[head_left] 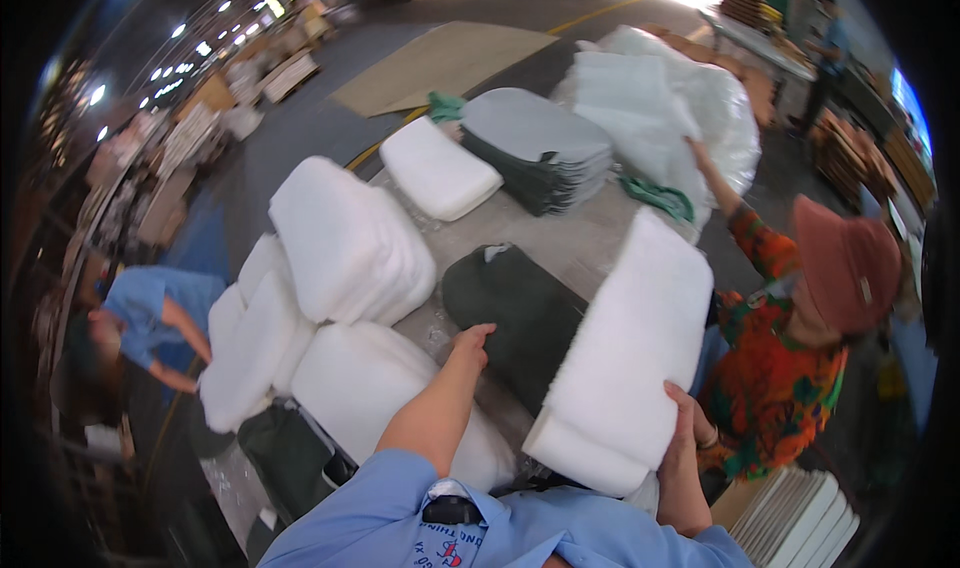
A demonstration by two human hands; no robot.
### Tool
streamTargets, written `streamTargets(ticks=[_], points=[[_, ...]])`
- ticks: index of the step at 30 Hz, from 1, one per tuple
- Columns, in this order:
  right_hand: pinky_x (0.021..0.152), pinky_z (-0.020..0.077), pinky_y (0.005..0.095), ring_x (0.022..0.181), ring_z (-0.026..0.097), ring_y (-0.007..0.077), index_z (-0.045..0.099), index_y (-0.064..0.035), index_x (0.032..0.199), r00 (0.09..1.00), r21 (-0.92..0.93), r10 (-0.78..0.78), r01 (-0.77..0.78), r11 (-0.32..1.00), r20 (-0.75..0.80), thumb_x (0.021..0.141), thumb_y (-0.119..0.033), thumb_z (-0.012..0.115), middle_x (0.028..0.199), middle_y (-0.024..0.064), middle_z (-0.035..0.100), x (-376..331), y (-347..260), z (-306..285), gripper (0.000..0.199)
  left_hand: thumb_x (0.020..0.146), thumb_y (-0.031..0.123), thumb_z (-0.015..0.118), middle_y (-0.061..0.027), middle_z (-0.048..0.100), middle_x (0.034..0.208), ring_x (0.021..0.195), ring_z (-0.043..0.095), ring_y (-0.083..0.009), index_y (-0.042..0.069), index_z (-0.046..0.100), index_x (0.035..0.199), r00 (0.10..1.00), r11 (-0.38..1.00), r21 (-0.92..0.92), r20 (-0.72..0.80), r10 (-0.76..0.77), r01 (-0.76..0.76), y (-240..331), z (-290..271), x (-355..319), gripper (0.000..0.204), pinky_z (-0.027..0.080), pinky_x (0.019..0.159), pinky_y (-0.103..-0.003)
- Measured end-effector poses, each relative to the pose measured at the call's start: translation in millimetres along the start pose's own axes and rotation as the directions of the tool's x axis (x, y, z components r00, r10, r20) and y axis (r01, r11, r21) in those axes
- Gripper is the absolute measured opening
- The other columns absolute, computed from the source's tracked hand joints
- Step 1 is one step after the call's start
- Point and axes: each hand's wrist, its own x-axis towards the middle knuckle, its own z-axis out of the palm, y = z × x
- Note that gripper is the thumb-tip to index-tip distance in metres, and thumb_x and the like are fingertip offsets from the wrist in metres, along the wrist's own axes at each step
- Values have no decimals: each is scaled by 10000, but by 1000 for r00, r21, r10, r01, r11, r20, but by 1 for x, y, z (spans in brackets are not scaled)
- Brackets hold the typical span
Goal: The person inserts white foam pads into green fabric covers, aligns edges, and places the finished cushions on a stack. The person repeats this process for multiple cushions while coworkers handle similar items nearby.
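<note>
In front of me a dark green fabric cover (pixel 515 303) lies flat on the table. My left hand (pixel 472 346) is closed on its near left edge, fingertips pressed together. To the right, a long white fluffy padding sheet (pixel 630 348) is tilted up, folded over at its near end. My right hand (pixel 684 418) grips its right edge, with the thumb on top and the other fingers partly hidden. Beside my left forearm rests a stack of white padding (pixel 365 378). A taller white padding stack (pixel 345 233) stands beyond it.
Farther back are a small white pad stack (pixel 440 168) and a pile of grey and dark green covers (pixel 535 133). A co-worker in a red hat (pixel 845 263) touches clear plastic-wrapped sheets (pixel 640 108). Another person in blue (pixel 160 308) handles padding at left. White panels (pixel 800 518) stand lower right.
</note>
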Motion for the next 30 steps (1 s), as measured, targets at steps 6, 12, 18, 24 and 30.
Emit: streamTargets(ticks=[6, 12, 18, 24, 30], points=[[939, 604, 471, 1077, 704, 360, 593, 25, 1379, 996, -55, -44, 40, 998, -82, 788, -351, 808, 1223, 206, 707, 29, -43, 13, 733, 835, 17, 787, -136, 721, 1282, 1108, 711, -274, -45, 596, 1407, 797, 778, 176, 127, 590, -603, 51, 56, -106, 607, 561, 1003, -407], [969, 610, 450, 1086, 726, 335, 576, 107, 1373, 982, -137, -167, 178, 974, 92, 837, -247, 814, 1230, 224, 710, 82, -46, 19, 685, 832, 126, 792, -100, 764, 1139, 1054, 732, -240, 19, 741, 1239, 531, 568, 266, -202, 823, -779, 164, -24, -333, 423, 591, 973, -385], [1001, 604, 481, 1112, 726, 351, 562, 97, 1414, 977, -66, -53, 68, 996, 207, 855, -189, 807, 1255, 230, 708, 118, -13, 42, 674, 931, 241, 793, -169, 662, 1410, 1241, 659, -322, -1, 577, 1480, 508, 588, 210, -334, 794, -781, 189, -170, -458, 638, 526, 1082, -451], [1125, 518, 510, 1256, 661, 358, 539, 31, 1484, 989, -63, 10, 0, 998, 149, 904, -164, 821, 1368, 180, 686, 150, 44, 56, 674, 991, 322, 802, -177, 608, 1435, 1214, 650, -314, 102, 288, 1683, -86, 442, 842, -488, 869, -309, 177, -268, -422, 889, 516, 1053, -422], [1133, 511, 540, 1302, 633, 364, 531, -16, 1507, 999, 91, 47, -47, 995, 3, 929, -137, 824, 1432, 173, 650, 166, 69, 62, 660, 1055, 270, 687, -97, 684, 1236, 1076, 683, -199, 86, 529, 1534, 676, 531, 565, 65, 734, -631, 119, -63, -278, 536, 555, 943, -349]])
